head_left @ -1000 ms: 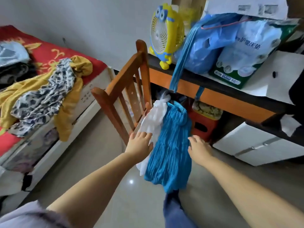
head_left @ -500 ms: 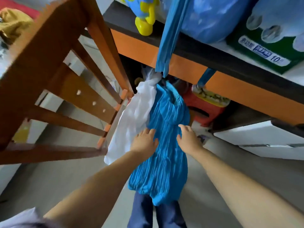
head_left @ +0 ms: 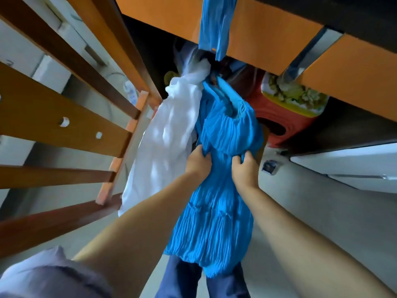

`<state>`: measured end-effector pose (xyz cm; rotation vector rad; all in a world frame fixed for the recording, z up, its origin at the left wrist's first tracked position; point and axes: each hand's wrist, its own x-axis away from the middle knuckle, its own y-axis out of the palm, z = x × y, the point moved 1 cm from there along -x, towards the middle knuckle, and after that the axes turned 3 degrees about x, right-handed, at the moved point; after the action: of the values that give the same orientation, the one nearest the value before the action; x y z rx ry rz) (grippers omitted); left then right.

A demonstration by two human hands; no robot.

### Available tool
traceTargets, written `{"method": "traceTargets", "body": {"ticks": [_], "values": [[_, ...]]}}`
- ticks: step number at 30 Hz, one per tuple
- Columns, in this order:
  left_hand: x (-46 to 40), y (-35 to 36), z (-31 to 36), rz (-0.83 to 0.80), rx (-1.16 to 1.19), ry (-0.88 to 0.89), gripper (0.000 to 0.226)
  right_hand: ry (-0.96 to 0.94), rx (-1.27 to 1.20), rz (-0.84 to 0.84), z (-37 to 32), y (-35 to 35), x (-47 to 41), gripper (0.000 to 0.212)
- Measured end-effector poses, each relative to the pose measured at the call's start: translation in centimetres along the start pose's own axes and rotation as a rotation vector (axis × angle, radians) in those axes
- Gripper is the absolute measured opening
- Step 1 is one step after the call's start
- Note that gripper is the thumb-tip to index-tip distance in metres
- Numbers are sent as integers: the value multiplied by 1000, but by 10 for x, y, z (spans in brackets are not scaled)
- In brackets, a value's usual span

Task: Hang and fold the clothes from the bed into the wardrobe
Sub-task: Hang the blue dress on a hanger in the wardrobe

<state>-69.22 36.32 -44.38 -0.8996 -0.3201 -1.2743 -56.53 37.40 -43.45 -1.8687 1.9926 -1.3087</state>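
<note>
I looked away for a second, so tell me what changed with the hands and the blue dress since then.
Both hands went from resting flat on the blue dress to gripping it: left hand and right hand now bunch its fabric. The view moved closer. The dress and white garment stay hanging beside the chair.

Blue dress (head_left: 217, 203) pleated cloth; white garment (head_left: 169, 147) smooth cloth; chair (head_left: 71, 117) glossy wood

Wooden chair (head_left: 71, 117) crowds left; orange desk edge (head_left: 268, 33) overhead; red stool (head_left: 277, 125) behind; floor (head_left: 311, 203) right seemingly open.
</note>
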Motion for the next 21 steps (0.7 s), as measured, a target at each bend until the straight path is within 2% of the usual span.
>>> {"method": "traceTargets", "body": {"ticks": [4,11,13,15,18,21], "values": [[45,-24,29,-27,128,-2,23,-66,-94,36,-30,-35,32,32],[150,-94,74,-2,273,-29,22,-222,-76,-98,-96,-101,114,28],[178,-121,84,-24,417,-110,27,-256,-55,-163,-116,-115,137,17],[206,-146,90,-69,654,-192,28,-316,-38,-216,-130,-128,156,18],[244,-175,92,-181,1005,-146,40,-408,-12,-364,-147,-143,184,21],[275,-189,85,-239,1156,-187,54,-533,13,-550,-156,-153,214,17]]}}
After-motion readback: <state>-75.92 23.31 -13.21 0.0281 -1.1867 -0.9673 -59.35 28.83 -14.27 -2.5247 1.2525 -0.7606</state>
